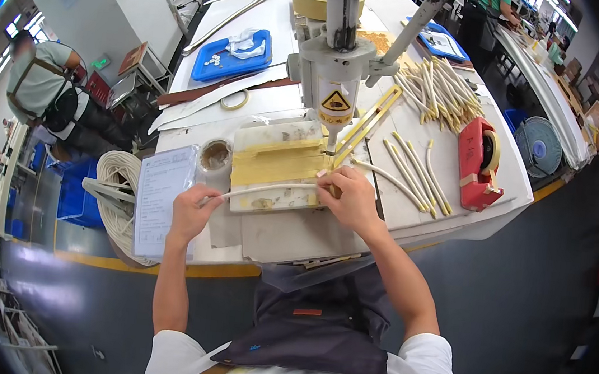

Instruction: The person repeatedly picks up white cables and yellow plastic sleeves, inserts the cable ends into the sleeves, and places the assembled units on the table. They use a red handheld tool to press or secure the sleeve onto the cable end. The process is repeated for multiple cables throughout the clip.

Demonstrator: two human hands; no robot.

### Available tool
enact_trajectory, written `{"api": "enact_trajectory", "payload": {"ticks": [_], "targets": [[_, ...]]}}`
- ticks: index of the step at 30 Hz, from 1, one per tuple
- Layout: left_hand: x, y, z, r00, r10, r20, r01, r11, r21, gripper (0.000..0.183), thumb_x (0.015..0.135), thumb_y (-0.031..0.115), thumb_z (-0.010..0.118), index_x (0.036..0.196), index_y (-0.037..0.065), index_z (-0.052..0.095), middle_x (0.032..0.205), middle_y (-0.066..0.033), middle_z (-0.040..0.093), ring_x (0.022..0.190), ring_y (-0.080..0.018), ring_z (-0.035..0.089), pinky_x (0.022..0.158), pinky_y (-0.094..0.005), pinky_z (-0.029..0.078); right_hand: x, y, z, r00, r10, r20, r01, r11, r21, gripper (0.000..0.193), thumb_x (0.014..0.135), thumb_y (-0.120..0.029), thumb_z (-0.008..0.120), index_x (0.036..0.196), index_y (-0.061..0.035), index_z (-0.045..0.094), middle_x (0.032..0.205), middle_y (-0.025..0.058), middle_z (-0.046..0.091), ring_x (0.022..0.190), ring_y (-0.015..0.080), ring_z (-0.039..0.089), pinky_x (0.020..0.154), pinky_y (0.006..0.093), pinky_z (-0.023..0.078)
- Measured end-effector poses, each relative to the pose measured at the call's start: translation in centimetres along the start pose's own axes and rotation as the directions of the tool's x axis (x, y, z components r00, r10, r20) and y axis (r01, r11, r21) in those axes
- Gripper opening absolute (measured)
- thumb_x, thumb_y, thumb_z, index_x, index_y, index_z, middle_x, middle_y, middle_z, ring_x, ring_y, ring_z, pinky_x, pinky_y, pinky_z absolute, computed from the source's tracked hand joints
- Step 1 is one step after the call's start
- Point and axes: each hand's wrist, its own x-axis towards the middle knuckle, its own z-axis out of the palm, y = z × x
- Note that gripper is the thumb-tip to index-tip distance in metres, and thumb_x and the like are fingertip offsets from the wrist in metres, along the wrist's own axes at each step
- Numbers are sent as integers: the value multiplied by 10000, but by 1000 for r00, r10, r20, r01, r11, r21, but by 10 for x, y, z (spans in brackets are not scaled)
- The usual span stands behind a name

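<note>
A white cord (270, 188) stretches across the near part of a pale block (276, 204) faced with yellow tape. My left hand (195, 211) pinches one end of it, just off the block's left side. Near the other end, my right hand (351, 198) has its fingers closed on the cord, close below the tip of a grey hand press (334, 104). What lies under the right fingertips is partly hidden. Right of that hand, several white cords with yellow ends (416, 176) lie side by side on the white table (411, 230).
A larger heap of yellow-ended cords (442, 92) and a red tape dispenser (478, 164) are at right. A printed sheet (164, 195), a tape roll (216, 155) and a coil of white cord (115, 187) sit at left. Beyond is a blue tray (233, 56). Other people work farther off.
</note>
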Motion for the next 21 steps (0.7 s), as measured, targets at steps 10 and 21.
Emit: {"api": "enact_trajectory", "payload": {"ticks": [10,21], "targets": [[3,15,2,999,39,33,-42,995,96,154,868,192,785,1003,124,814,816,-51,733,673,-201,660,619,-317,502,-1,5,4,996,-44,-73,46,999,21,108,815,-161,777,909,-110,766,854,52,668,811,275,620,744,402,500],[4,14,5,997,78,20,-79,994,69,152,865,171,786,1000,108,815,809,-55,737,623,-158,609,578,-292,460,-9,1,-12,998,-12,-61,20,992,122,246,823,-96,760,1068,-77,746,1005,99,709,889,269,668,785,376,530]]}}
